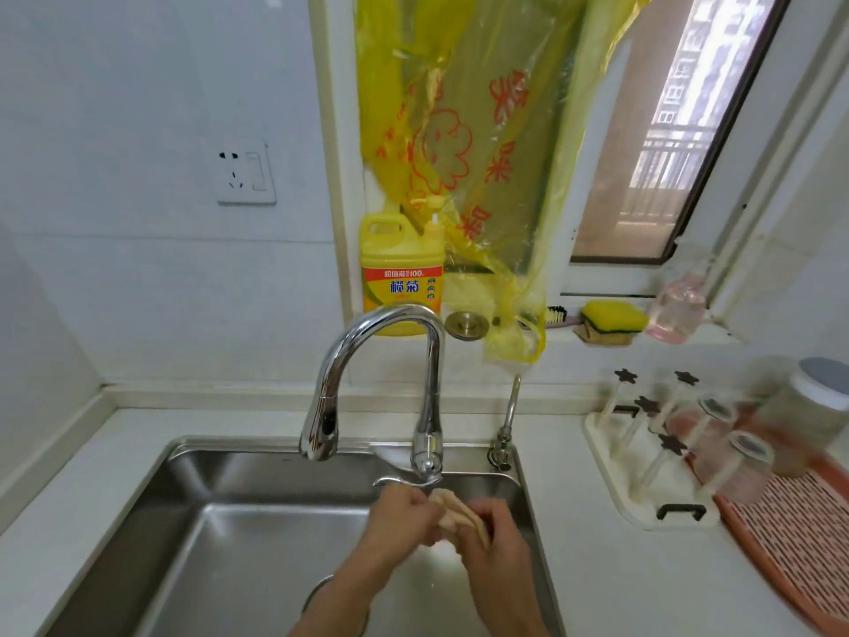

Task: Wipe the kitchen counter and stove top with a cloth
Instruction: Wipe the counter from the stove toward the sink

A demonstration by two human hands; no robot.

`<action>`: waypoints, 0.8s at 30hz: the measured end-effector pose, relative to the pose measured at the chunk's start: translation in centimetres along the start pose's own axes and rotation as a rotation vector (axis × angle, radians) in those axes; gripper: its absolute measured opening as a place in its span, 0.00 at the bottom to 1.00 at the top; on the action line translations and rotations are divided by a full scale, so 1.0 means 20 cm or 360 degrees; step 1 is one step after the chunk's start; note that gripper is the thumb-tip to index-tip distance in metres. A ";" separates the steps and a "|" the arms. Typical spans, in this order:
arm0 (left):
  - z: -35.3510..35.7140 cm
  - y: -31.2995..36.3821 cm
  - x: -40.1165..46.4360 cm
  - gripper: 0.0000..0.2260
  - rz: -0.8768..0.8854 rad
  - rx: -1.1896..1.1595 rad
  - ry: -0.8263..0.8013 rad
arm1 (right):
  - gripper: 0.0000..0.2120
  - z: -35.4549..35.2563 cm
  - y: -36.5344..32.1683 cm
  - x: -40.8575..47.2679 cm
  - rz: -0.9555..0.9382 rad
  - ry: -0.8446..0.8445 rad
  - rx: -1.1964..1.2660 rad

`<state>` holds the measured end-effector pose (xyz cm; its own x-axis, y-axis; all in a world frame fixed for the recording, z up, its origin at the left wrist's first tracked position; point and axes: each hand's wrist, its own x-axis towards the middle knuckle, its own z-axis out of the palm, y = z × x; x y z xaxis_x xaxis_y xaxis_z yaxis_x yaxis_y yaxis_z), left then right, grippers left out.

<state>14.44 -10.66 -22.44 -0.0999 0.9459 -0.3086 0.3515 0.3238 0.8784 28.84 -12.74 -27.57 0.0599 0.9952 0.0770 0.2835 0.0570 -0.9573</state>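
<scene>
A small beige cloth (452,510) is bunched between both my hands over the right side of the steel sink (183,489). My left hand (399,517) grips its left end and my right hand (494,531) grips its right end, just in front of the base of the chrome tap (390,360). The white counter (597,567) runs around the sink. No stove top is in view.
A yellow detergent bottle (402,273), a sink plug (464,325), a brush and a yellow sponge (613,317) sit on the window ledge. A yellow plastic bag (468,154) hangs over it. A small second tap (507,422), a cup rack with glasses (657,457), a jar (813,406) and a pink mat (790,521) stand on the right.
</scene>
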 end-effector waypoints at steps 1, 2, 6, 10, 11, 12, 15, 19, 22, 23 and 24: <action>-0.04 0.05 0.00 0.09 0.0037 -0.0022 0.0050 | 0.11 -0.01 -0.06 0.02 0.0010 -0.0061 0.0069; -0.07 0.10 0.00 0.09 0.0071 -0.0050 0.0081 | 0.09 -0.02 -0.12 0.04 0.0032 -0.0129 0.0165; -0.21 0.25 -0.03 0.07 0.0176 -0.0071 0.0175 | 0.12 -0.08 -0.31 0.08 0.0032 -0.0410 0.0392; -0.33 0.43 -0.08 0.07 0.0356 -0.0095 0.0157 | 0.10 -0.19 -0.50 0.15 -0.0066 -0.0425 0.0331; -0.35 0.46 -0.09 0.09 0.0405 -0.0077 0.0141 | 0.11 -0.22 -0.54 0.18 -0.0072 -0.0374 0.0311; -0.37 0.49 -0.09 0.09 0.0451 -0.0051 0.0128 | 0.12 -0.23 -0.59 0.20 -0.0082 -0.0311 0.0288; -0.40 0.53 -0.09 0.09 0.0497 -0.0084 0.0054 | 0.12 -0.27 -0.75 0.25 -0.0096 -0.0241 0.0282; -0.49 0.58 -0.09 0.11 0.0600 -0.0205 -0.0098 | 0.10 -0.35 -1.01 0.31 -0.0079 -0.0521 0.0374; -0.54 0.62 -0.05 0.13 0.0687 -0.0312 -0.0042 | 0.07 -0.42 -1.15 0.38 -0.0062 -0.0667 0.0296; -0.54 0.64 -0.04 0.10 0.0720 -0.0317 -0.0052 | 0.07 -0.43 -1.18 0.41 -0.0047 -0.0724 0.0274; -0.54 0.68 -0.01 0.08 0.0757 -0.0295 -0.0114 | 0.08 -0.44 -1.22 0.44 -0.0044 -0.0789 0.0260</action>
<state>9.22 -6.27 -6.52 0.0975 0.9877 0.1224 0.1710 -0.1378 0.9756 30.97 -6.06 -1.16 -0.4168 0.9090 -0.0006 0.1231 0.0559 -0.9908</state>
